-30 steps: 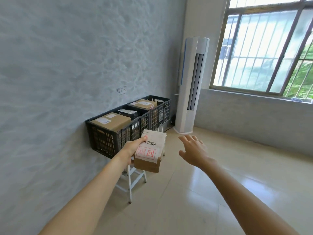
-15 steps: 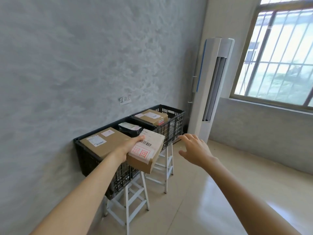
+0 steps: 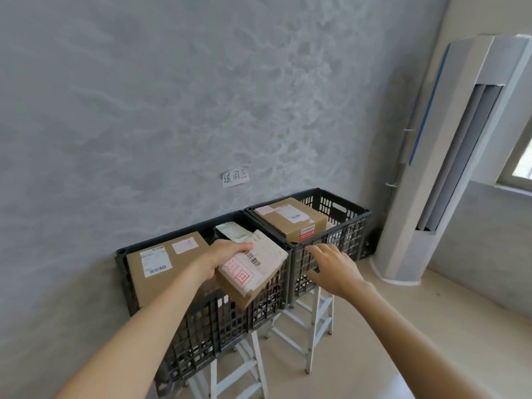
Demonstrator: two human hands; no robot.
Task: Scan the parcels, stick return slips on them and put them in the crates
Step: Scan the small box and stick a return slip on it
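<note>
Grey wall [image 3: 144,110]; left grip [image 3: 223,256] pinching parcel [image 3: 253,269], hiding crate [image 3: 207,321] interior; right grip [image 3: 331,267] spread.

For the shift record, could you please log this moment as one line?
left hand: holds slip-labelled parcel over left crate | right hand: open, empty | parcel: not yet released

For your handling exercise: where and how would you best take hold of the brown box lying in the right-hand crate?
Probably from above, gripping the brown box across its two long sides: it lies flat, top exposed above the right-hand crate rim, whose walls block a sideways approach.
</note>
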